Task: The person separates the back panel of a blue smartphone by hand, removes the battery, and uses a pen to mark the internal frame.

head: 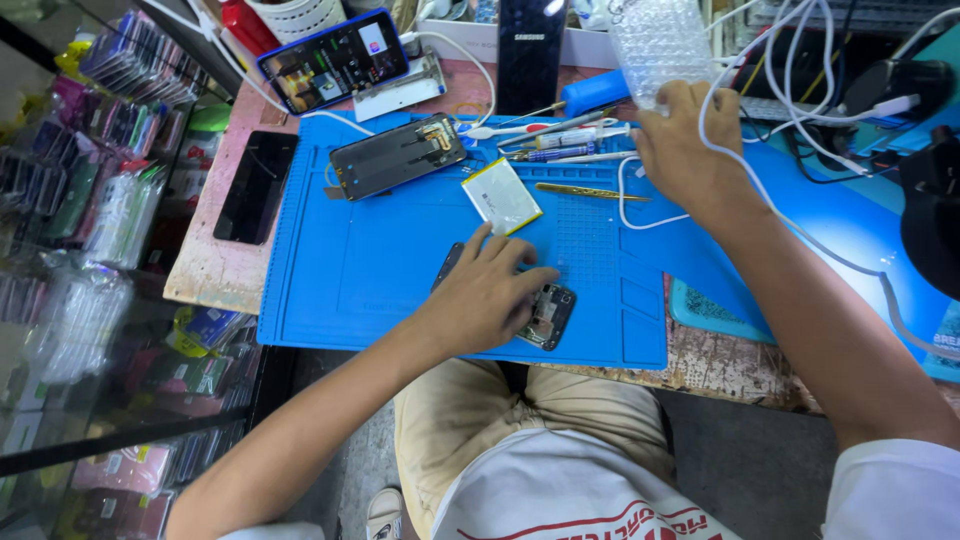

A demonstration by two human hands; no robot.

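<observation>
A blue repair mat (380, 260) is spread over a worn wooden bench (215, 270); most items are laid on it. At the mat's front edge, an opened phone (552, 312) with internals exposed is pinned flat by the left hand (485, 295), fingers spread on top, palm down, not closed around it. The right hand (685, 150) is extended to the mat's far edge, its fingers curled over the base of a clear bubble-wrap roll (660, 40); whether anything is actually pinched cannot be told. A white cable (640, 215) is looped under that wrist.

A second stripped phone (398, 155) is seen at the mat's upper left. A powered phone with lit screen (333, 60) is propped behind it, and a dark phone (256, 187) lies off the mat on the left. A loose flat battery (501, 195) is placed just beyond the left hand. Screwdrivers and pens (560, 140) are lined up near the battery, and a brass pry tool (590, 191) lies right of it.
</observation>
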